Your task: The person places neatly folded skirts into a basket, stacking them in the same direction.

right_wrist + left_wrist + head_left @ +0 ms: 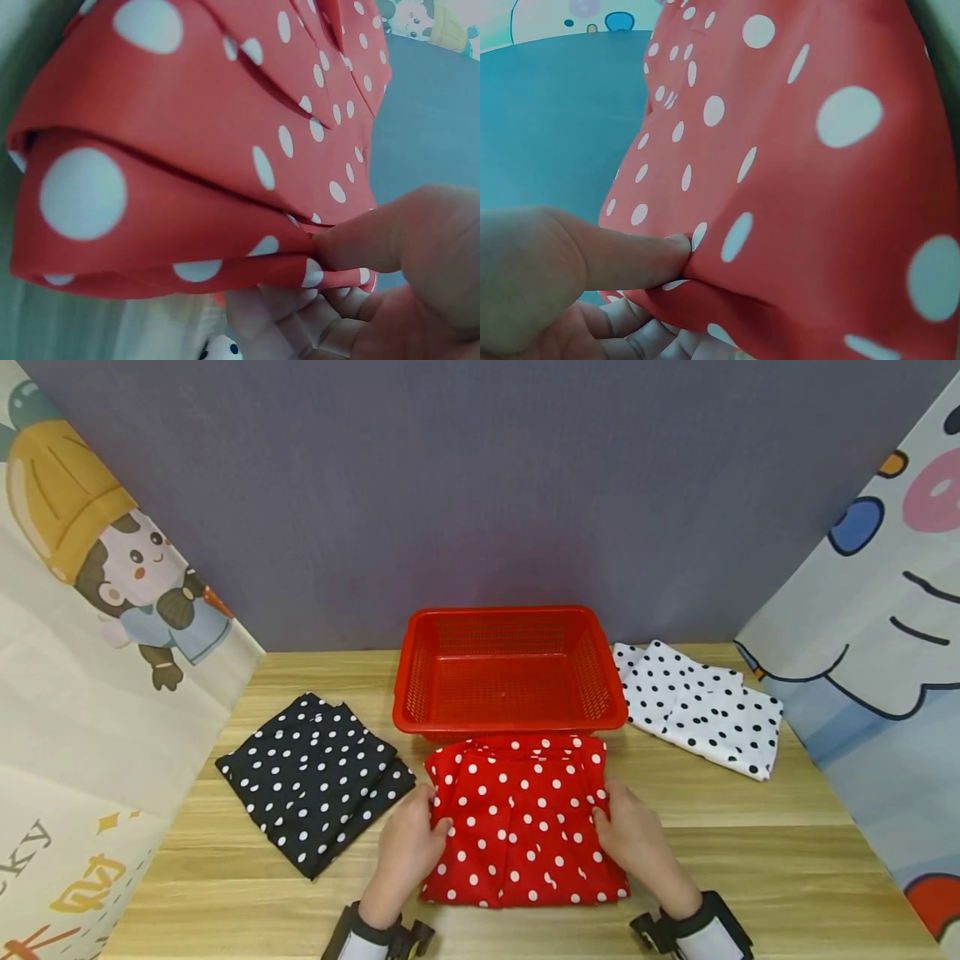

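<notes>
A folded red cloth with white polka dots [517,827] is in front of the red basket in the head view. My left hand [411,843] pinches its left edge, thumb on top and fingers beneath, as the left wrist view shows with the thumb [641,259] pressing a crease. On the opposite edge my right hand [633,835] grips the cloth the same way; in the right wrist view the thumb [367,240] lies over several folded layers, fingers under them. The cloth's far edge comes close to the basket's front; whether they touch I cannot tell.
The red plastic basket [510,727] stands at the back middle against a grey wall panel [480,485]. To the left lies a folded black cloth with white dots [315,777]. A folded white cloth with black dots [697,710] lies right of the basket on the wooden table [750,860].
</notes>
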Motion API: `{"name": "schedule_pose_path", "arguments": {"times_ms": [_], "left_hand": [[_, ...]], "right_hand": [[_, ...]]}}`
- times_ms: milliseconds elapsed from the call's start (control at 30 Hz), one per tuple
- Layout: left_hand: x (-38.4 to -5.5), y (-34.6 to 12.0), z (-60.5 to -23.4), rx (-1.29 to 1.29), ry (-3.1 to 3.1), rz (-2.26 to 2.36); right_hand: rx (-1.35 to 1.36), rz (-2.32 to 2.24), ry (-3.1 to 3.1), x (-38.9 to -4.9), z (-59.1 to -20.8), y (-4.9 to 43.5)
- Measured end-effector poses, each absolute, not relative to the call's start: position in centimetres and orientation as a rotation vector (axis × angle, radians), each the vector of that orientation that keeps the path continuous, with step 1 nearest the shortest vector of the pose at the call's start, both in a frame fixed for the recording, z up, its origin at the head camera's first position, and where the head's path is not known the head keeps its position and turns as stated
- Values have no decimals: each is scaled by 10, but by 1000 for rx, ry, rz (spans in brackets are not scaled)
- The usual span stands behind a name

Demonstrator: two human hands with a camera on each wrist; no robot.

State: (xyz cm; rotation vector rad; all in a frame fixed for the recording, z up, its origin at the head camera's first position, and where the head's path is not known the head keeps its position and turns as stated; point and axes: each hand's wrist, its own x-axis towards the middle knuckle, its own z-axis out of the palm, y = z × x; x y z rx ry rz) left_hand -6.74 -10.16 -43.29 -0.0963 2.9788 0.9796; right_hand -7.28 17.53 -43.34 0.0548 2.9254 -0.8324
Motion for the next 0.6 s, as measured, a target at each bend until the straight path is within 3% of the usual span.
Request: {"name": "schedule_pose_path", "arguments": {"times_ms": [600], "left_hand": [[-63,-102,-417,-44,3034,1011]], "right_hand": [[-18,-877,3053,-68,-417,176]]}}
